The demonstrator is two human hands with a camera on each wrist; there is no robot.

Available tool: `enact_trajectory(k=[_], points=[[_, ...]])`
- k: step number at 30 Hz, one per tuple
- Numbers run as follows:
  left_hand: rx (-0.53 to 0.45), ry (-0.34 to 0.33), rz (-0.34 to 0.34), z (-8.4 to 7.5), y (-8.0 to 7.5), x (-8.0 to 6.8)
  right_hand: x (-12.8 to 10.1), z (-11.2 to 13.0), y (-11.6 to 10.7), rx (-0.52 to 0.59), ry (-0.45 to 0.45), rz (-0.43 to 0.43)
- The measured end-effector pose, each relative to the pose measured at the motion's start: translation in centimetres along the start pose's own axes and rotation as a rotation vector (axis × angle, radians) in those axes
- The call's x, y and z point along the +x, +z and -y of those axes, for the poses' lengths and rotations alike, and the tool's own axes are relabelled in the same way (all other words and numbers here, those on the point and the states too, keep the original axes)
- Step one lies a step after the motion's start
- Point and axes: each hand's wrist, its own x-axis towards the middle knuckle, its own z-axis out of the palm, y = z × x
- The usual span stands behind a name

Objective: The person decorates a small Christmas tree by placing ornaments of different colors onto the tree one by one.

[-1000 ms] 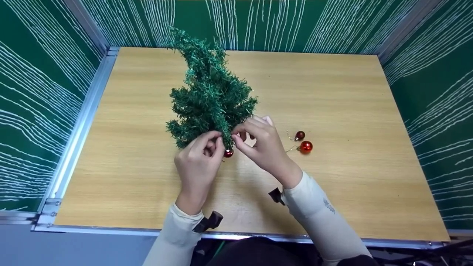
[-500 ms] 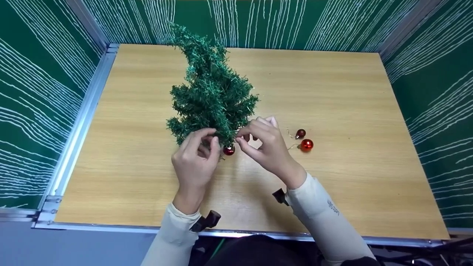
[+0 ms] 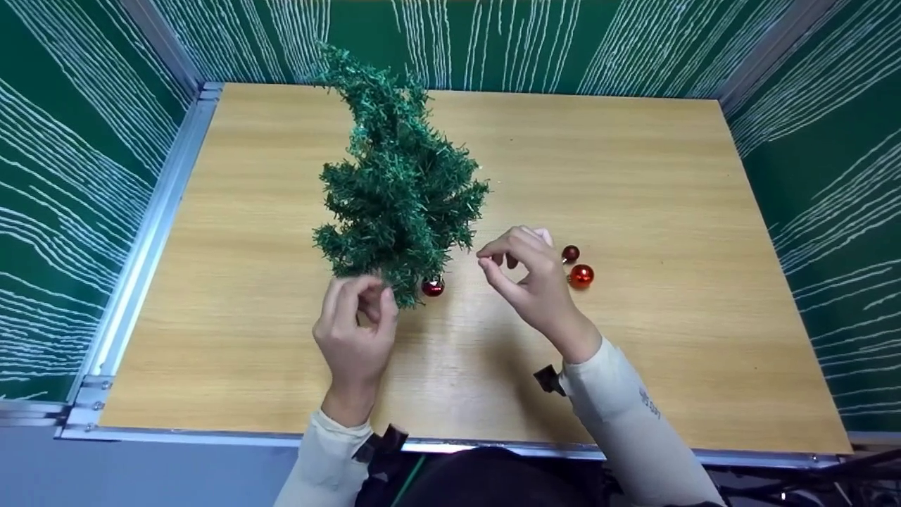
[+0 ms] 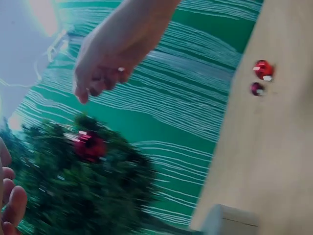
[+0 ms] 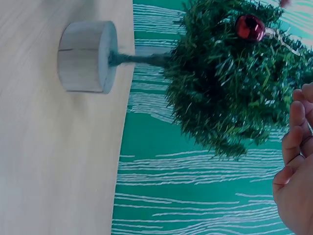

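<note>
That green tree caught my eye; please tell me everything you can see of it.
The green tree looks artificial: bushy, tinsel-like needles, a thin trunk and a pale round base. It stands on the table, its tip bending left in the head view. A shiny red ball hangs low on it. The left hand is at its lower branches; contact is unclear.

Wood-look table [image 3: 669, 183], metal frame [image 3: 143, 260] along L + near edges. Green walls [image 3: 457, 46] w/ wavy white lines, back + both sides. Blue-grey floor [image 3: 176, 470] btm L; dark clutter [image 3: 866, 466] btm R, partly cut off.
</note>
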Motion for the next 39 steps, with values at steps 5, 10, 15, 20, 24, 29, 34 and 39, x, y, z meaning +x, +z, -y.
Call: enact_trajectory(k=[5,10,15,20,24,29,34,39], points=[[0.035,-0.063,0.052,0.9,0.0,-2.6,-0.5,-1.0,-0.6,-0.016,0.058,-0.018],[0.034,-0.155,0.135,1.3,0.4,-4.1,-1.2,-2.1,-1.6,-0.049,0.118,-0.033],[0.043,-0.182,0.163,1.5,0.8,-4.3,-2.1,-3.5,-2.8,-0.1,0.177,-0.057],[0.057,-0.168,0.157,1.7,1.3,-4.3,-3.1,-4.9,-4.1,-0.158,0.243,-0.067],[0.065,-0.165,0.156,1.7,1.7,-4.3,-4.0,-6.0,-5.4,-0.193,0.279,-0.07],[0.068,-0.165,0.174,1.6,1.9,-4.1,-5.3,-7.5,-7.0,-0.226,0.329,-0.049],[0.072,-0.172,0.175,1.6,2.0,-4.0,-6.6,-8.9,-8.3,-0.251,0.398,-0.045],[0.075,-0.164,0.167,1.5,2.1,-3.9,-8.2,-10.4,-9.1,-0.274,0.466,-0.073]])
